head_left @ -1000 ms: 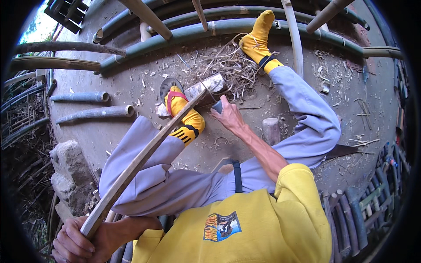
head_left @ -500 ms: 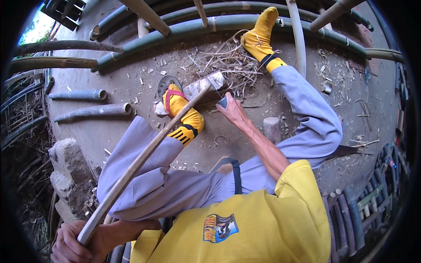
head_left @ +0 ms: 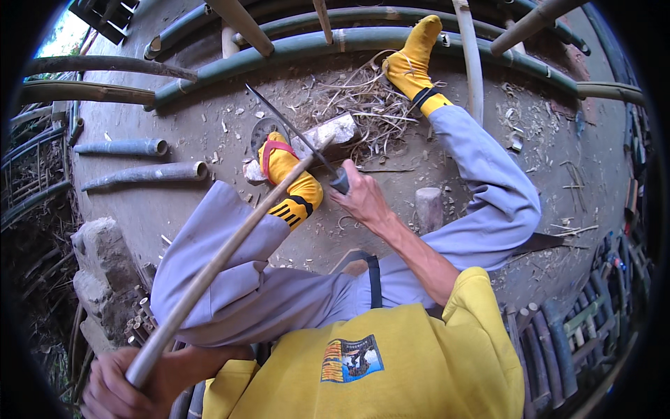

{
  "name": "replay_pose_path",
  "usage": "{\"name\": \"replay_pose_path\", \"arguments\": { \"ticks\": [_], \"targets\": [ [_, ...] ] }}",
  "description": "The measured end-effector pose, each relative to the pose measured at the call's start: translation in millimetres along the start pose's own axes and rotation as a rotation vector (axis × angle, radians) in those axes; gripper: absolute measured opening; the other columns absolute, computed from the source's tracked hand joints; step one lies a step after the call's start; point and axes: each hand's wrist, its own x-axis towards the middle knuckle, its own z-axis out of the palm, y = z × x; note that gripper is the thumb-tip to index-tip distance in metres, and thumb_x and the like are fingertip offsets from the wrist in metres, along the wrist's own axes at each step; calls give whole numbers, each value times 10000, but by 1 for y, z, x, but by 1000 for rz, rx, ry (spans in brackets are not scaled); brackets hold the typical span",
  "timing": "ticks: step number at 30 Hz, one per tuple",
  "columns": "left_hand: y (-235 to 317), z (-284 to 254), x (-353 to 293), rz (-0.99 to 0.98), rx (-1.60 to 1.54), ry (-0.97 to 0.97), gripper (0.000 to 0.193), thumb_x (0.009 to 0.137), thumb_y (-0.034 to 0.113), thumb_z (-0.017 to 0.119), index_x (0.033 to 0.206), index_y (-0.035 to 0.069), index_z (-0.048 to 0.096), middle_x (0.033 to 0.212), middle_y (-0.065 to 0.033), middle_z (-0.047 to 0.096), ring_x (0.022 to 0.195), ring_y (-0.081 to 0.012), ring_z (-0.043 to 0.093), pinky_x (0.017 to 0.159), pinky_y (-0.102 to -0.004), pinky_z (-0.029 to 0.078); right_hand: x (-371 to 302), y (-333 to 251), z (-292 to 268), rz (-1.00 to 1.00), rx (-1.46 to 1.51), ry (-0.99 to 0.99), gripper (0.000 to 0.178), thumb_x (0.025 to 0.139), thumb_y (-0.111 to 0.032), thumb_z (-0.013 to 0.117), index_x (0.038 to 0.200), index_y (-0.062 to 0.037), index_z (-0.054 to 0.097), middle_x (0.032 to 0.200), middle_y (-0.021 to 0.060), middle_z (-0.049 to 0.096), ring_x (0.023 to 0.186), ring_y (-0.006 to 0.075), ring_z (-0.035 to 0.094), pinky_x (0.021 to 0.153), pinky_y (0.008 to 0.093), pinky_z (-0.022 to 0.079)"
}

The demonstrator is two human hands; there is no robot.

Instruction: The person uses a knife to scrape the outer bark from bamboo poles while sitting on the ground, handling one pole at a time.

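My left hand (head_left: 115,387) is closed round the lower end of a long wooden stick (head_left: 222,255) at the bottom left. The stick slants up across my left leg, its narrower tip over a whitish block (head_left: 340,130) on the ground. In my right hand (head_left: 366,199) is a long knife, gripped by its grey handle (head_left: 340,183). Its thin dark blade (head_left: 283,120) points up and left, crossing near the stick's tip; whether it touches the wood I cannot tell. My left foot (head_left: 283,164), in a yellow sock and a sandal with a red strap, rests beside the block.
A pile of thin shavings (head_left: 380,105) lies beyond the block. Green bamboo poles (head_left: 279,59) form a frame at the far side, where my right foot (head_left: 412,63) rests. Two cut bamboo lengths (head_left: 146,174) lie left, above a rock (head_left: 105,262). A short stump (head_left: 428,209) stands right.
The knife's blade has swung left and now shows at full length. My right hand has moved slightly down and left. The stick looks turned a little; my left hand has barely moved.
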Motion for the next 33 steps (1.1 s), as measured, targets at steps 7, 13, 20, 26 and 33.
{"name": "replay_pose_path", "arguments": {
  "ticks": [7,13,20,26,33],
  "targets": [
    [-4,-13,0,163,106,18,234,797,214,661,693,69,510,531,23,439,393,-53,408,351,-182,368,-10,-20,-8,-174,40,-15,366,776,-223,688,918,-25,415,728,238,617,719,434,623,582,477,492],
    [-12,-5,3,86,33,-92,244,838,241,619,706,80,490,545,28,406,416,-52,378,374,-187,349,30,83,-5,186,-154,64,383,767,-262,692,962,-17,471,743,248,618,735,427,627,609,466,494],
    [-10,6,-11,213,362,119,243,908,248,542,749,88,454,646,27,337,553,-74,313,502,-219,280,-46,-66,-5,-90,225,-131,366,764,-227,702,948,-5,477,799,232,628,721,397,642,616,434,520],
    [-6,-1,-9,201,322,93,253,913,249,537,735,96,441,639,30,345,537,-77,308,485,-219,284,-29,-74,-3,-133,29,-69,372,767,-212,692,981,-25,452,750,220,629,700,373,651,586,428,533],
    [-13,-1,0,183,224,50,281,889,232,570,680,114,424,592,40,349,490,-69,325,451,-206,302,27,54,-18,206,-50,-69,346,781,-233,641,961,27,502,798,272,639,756,404,651,652,462,536]
  ]
}}
